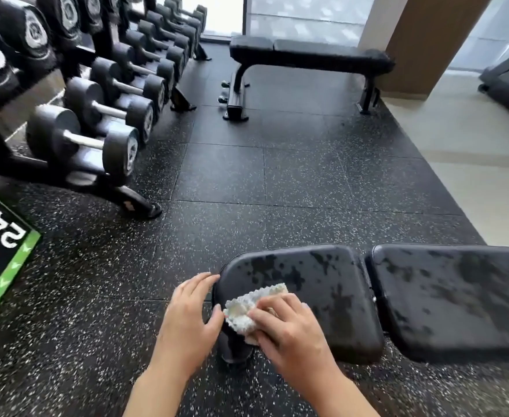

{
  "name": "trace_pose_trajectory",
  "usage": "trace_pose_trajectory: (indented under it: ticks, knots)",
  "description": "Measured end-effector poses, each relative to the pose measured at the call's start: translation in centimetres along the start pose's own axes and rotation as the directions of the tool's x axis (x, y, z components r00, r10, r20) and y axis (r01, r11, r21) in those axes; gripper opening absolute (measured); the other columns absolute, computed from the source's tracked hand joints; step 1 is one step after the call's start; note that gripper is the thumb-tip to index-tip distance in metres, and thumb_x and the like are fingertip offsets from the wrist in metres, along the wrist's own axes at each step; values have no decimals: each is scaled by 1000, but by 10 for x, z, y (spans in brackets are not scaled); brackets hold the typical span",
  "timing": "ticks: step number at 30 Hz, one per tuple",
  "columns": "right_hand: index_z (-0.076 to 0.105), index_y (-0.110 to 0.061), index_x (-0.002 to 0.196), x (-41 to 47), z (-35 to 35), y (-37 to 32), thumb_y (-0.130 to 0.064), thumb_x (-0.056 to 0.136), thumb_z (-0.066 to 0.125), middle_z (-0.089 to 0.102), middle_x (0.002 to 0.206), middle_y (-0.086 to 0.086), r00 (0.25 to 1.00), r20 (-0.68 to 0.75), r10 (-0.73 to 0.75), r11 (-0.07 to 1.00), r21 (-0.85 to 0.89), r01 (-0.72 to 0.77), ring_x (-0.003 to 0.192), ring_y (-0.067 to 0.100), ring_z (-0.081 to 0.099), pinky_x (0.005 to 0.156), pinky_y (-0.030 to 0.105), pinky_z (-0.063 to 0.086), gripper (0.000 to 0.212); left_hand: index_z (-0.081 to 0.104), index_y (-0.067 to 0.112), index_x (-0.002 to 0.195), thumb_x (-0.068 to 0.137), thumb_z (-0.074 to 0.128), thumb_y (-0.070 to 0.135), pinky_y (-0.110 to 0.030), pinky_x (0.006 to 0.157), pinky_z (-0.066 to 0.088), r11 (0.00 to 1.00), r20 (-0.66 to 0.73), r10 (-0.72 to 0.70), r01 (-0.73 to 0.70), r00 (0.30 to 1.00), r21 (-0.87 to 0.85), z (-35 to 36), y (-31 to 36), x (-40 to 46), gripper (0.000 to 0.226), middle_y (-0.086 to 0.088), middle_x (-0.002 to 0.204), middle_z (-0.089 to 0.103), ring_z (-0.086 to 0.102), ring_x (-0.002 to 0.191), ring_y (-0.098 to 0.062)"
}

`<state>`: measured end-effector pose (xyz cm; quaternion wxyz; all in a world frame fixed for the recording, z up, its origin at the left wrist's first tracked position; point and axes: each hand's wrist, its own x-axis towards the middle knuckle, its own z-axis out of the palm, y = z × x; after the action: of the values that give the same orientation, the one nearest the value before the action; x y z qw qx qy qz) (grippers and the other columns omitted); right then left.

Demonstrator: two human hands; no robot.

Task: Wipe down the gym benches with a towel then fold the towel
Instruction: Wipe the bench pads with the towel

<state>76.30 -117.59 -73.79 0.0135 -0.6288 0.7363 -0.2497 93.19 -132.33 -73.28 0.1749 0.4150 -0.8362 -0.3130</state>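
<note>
A person's right hand (pixel 289 323) presses a small white towel (pixel 247 308) flat-fingered onto the near bench's wet-blotched seat pad (pixel 322 284). The left hand (pixel 190 311), fingers relaxed and holding nothing, rests against the pad's end.

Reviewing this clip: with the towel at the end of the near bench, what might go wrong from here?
The towel is small and bunched under the right hand, so strokes may miss parts of the near bench, whose pads look blotchy. The gap between its pads could be skipped. The left hand only rests on the pad's edge, so it gives little bracing. The far bench looks untouched and might be forgotten.
</note>
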Motion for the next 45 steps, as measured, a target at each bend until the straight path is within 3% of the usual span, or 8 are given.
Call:
trace_pose_trajectory:
  ticks: [5, 12, 20, 27, 32, 36, 41, 45]
  knots:
    - [65, -29, 120, -2, 37, 4, -35, 93, 64, 60, 122, -11, 1000, -12, 1, 999, -52, -2, 116, 17, 55, 93, 37, 45, 28, 53, 24, 146, 91, 65, 6, -24, 121, 23, 999, -17, -25, 24, 1000, -38, 33, -36, -2, 59, 14, 147, 50, 35, 142, -4]
    - [57, -32, 138, -12, 29, -11, -47, 100, 55, 52, 136, -16, 996, -31, 84, 996, 2, -84, 131, 6, 42, 113, 24, 31, 41, 57, 22, 142, 88, 64, 2, -28, 119, 33, 998, -22, 44, -45, 999, -53, 31, -48, 0, 58, 11, 142, 55, 45, 135, -9]
    - [68, -31, 124, -15, 45, -1, -38, 92, 66, 53, 129, -18, 994, 17, 112, 991, 71, -113, 127, 7, 44, 110, 34, 41, 32, 60, 23, 139, 89, 65, 6, -20, 111, 32, 989, -35, 117, -119, 993, -85, 34, -37, 0, 53, 14, 140, 56, 46, 129, -7]
    - [76, -27, 112, 20, 54, 3, -34, 91, 69, 58, 118, -20, 987, -42, 157, 975, 167, -148, 119, 0, 47, 107, 28, 43, 23, 60, 23, 137, 88, 65, 8, -38, 105, 49, 991, -76, 117, -121, 990, -51, 33, -40, 4, 51, 14, 135, 58, 52, 121, -13]
    - [75, -23, 105, 86, 67, 16, -30, 84, 70, 60, 110, -10, 972, -17, 236, 958, 173, -230, 110, 15, 50, 102, 41, 45, 23, 44, 22, 153, 91, 64, 14, -40, 112, 44, 998, -75, 37, -40, 997, -46, 34, -47, -4, 66, 6, 148, 53, 49, 135, -18]
    - [72, -24, 105, 112, 66, 21, -34, 84, 69, 58, 107, -8, 968, 63, 244, 961, 115, -250, 108, 19, 48, 100, 44, 45, 24, 43, 22, 153, 91, 65, 16, -39, 112, 43, 998, -74, 34, -37, 997, -42, 35, -52, -6, 66, 5, 147, 54, 49, 134, -17]
    - [71, -25, 105, 49, 50, 11, -33, 86, 67, 58, 111, -14, 990, 36, 138, 985, 97, -141, 108, 11, 47, 100, 38, 44, 22, 51, 22, 147, 90, 66, 13, -37, 110, 45, 994, -107, 86, -93, 991, -61, 32, -50, 0, 60, 7, 140, 58, 52, 130, -15]
    - [67, -29, 121, -17, 35, 12, -37, 93, 64, 54, 130, -19, 993, 58, 101, 990, 94, -106, 127, 7, 45, 109, 32, 40, 30, 55, 25, 141, 88, 66, 14, -37, 105, 48, 987, -90, 145, -151, 985, -63, 38, -52, -1, 55, 13, 135, 59, 54, 122, -12]
